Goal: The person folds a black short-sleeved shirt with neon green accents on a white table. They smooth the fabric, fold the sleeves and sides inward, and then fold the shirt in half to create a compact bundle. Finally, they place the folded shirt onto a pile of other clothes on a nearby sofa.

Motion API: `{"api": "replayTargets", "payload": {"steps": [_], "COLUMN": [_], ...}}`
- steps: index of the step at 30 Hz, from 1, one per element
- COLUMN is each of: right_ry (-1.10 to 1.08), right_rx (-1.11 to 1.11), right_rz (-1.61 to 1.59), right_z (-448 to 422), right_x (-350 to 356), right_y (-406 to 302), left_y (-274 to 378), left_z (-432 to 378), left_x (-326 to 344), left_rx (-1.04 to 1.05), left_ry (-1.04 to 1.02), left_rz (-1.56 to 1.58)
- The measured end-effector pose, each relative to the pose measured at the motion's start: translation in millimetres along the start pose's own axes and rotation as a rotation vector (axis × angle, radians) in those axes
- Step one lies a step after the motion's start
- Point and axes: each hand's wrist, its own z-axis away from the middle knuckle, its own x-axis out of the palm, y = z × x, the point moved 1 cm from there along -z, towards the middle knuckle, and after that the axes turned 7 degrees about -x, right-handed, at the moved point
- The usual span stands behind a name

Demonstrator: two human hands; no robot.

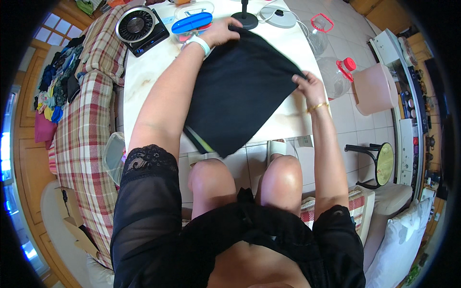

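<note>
A black cloth garment [241,90] is spread between my hands over the white table [144,86]. My left hand [223,31] grips its far corner, close to the black round base of a stand [245,19]. At the right corner, my right hand [310,86] pinches the fabric between thumb and fingers near the table's right edge. The lower part of the cloth hangs past the table's front edge, above my knees. A yellow-green and pale stripe [201,140] shows along its lower left edge.
A fan-like device with a lit display [138,28] and a blue-lidded container [192,23] stand at the table's far left. Behind lies a glass lid [279,16] with a cable. Large plastic bottles [333,72] stand on the right; a plaid-covered sofa [86,126] holds piled clothes [59,79].
</note>
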Motion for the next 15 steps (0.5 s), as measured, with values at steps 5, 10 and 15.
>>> {"api": "replayTargets", "payload": {"steps": [5,10,15], "right_ry": [0.149,0.068,0.058], "right_rx": [-0.130,-0.372,-0.295], "right_rz": [-0.216,0.022,-0.036], "right_z": [-55,-27,-13], "right_x": [-26,-13,-6], "right_y": [-6,-45,-43], "left_y": [24,18,25], "left_z": [0,45,94], "left_x": [-19,-44,-47], "left_rx": [0.076,0.171,0.174], "left_ry": [0.073,0.162,0.195], "left_rz": [0.006,-0.118,-0.052]}}
